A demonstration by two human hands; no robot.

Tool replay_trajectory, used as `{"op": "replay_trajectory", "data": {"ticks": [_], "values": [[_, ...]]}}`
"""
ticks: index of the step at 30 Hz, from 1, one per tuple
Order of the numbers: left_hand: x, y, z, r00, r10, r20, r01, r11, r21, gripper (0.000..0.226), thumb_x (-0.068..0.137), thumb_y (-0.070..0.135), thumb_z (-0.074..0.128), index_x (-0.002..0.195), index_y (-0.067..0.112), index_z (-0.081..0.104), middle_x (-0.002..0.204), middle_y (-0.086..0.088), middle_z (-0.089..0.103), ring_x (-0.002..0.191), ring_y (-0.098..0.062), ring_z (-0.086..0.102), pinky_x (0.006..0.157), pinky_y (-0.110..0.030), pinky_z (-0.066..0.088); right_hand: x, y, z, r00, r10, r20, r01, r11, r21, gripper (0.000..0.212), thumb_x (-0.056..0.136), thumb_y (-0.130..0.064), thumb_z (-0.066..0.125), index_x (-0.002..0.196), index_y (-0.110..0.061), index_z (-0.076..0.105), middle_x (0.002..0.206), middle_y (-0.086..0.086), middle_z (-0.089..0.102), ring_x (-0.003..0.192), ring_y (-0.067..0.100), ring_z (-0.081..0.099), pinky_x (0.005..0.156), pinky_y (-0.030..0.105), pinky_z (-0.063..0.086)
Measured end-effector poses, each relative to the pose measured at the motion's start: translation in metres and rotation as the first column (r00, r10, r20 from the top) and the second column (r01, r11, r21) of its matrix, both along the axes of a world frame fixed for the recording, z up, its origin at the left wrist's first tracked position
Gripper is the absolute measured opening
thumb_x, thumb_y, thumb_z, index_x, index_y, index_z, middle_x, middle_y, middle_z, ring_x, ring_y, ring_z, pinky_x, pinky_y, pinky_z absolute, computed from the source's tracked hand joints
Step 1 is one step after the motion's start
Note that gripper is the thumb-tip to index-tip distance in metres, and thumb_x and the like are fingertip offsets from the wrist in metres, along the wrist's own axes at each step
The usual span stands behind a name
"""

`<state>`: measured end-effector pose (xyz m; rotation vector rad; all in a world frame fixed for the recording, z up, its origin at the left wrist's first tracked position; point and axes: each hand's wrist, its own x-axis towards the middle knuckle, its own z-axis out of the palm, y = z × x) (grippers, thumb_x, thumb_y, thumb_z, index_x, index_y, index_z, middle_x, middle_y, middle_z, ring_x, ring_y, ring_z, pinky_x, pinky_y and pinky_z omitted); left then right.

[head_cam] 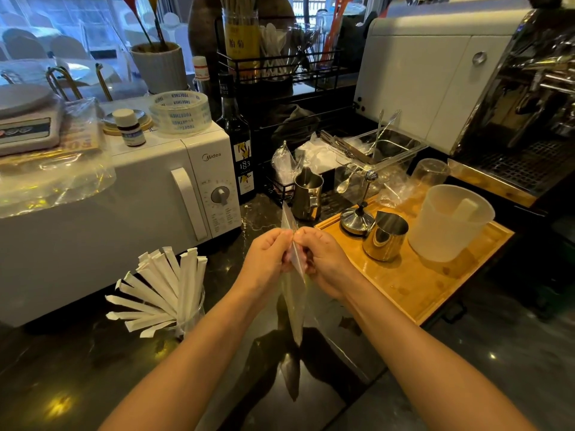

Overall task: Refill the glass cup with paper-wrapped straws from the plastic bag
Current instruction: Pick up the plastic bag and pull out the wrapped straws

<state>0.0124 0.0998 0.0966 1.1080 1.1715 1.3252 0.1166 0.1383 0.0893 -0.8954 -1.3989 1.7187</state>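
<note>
A clear plastic bag hangs flat and thin above the dark counter, pinched near its top between both hands. My left hand and my right hand meet at its upper edge, fingers closed on the film. I see no straws inside the bag. To the left, a glass cup stands on the counter in front of the microwave, with several white paper-wrapped straws fanned out of it toward the left.
A white microwave stands at left, with a tape roll and a small bottle on top. A wooden tray at right carries steel pitchers and a translucent jug. A dark syrup bottle, cutlery bins and an espresso machine stand behind.
</note>
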Motion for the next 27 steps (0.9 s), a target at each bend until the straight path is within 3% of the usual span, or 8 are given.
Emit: {"op": "replay_trajectory", "data": {"ticks": [4,7,9,14,20,27], "values": [[0.002,-0.001,-0.001,0.999,0.005,0.05,-0.004,1.0,-0.015,0.032,0.094,0.014,0.037,0.069,0.006,0.054,0.058,-0.003,0.055,0.048,-0.006,0.057,0.051,-0.017,0.05,0.002,0.0,0.0,0.997,0.006,-0.082,-0.009,0.999,-0.037,0.038,0.09,-0.003,0.035,0.055,-0.012,0.046,0.038,-0.007,0.047,0.034,0.003,0.04,0.035,0.01,0.031],[0.0,0.0,-0.001,0.978,0.012,0.21,-0.001,0.999,-0.051,0.036,0.094,0.016,0.036,0.061,0.009,0.051,0.049,0.001,0.051,0.047,-0.01,0.047,0.052,-0.02,0.044,0.001,0.0,-0.001,0.97,-0.034,-0.24,-0.001,0.99,-0.144,0.041,0.089,-0.004,0.034,0.05,-0.014,0.044,0.038,-0.008,0.044,0.034,0.003,0.039,0.034,0.011,0.03],[-0.004,0.0,0.002,0.987,-0.019,0.159,0.029,0.998,-0.059,0.035,0.094,0.017,0.035,0.065,0.008,0.052,0.048,0.002,0.051,0.041,-0.005,0.046,0.048,-0.017,0.042,-0.001,-0.001,-0.002,0.964,-0.045,-0.262,0.008,0.99,-0.143,0.046,0.089,-0.005,0.034,0.046,-0.016,0.046,0.038,-0.007,0.044,0.033,0.003,0.038,0.034,0.012,0.034],[-0.028,-0.002,0.017,0.946,-0.036,-0.322,0.023,0.999,-0.044,0.029,0.09,0.02,0.046,0.063,0.012,0.053,0.056,-0.002,0.049,0.045,-0.003,0.045,0.058,-0.02,0.04,0.007,0.004,0.006,0.998,0.036,-0.055,-0.037,0.999,-0.012,0.039,0.09,-0.002,0.034,0.053,-0.013,0.043,0.037,-0.008,0.044,0.034,0.002,0.037,0.033,0.01,0.027],[-0.039,0.0,0.019,0.897,0.113,-0.428,-0.117,0.993,0.016,0.032,0.083,0.005,0.052,0.052,0.01,0.052,0.039,0.007,0.05,0.034,0.001,0.045,0.047,-0.01,0.042,0.032,0.022,0.023,0.909,0.046,0.414,-0.128,0.976,0.175,0.036,0.085,0.003,0.046,0.051,-0.011,0.048,0.043,-0.002,0.046,0.032,0.0,0.041,0.037,0.01,0.036],[-0.053,0.005,0.021,0.87,0.19,-0.454,-0.184,0.981,0.057,0.032,0.078,-0.003,0.053,0.047,0.006,0.049,0.051,-0.011,0.053,0.034,0.001,0.048,0.045,-0.004,0.043,0.058,0.03,0.029,0.793,0.017,0.609,-0.165,0.968,0.187,0.03,0.08,0.003,0.046,0.053,-0.007,0.051,0.049,0.005,0.048,0.033,0.001,0.045,0.037,0.009,0.036]]}}
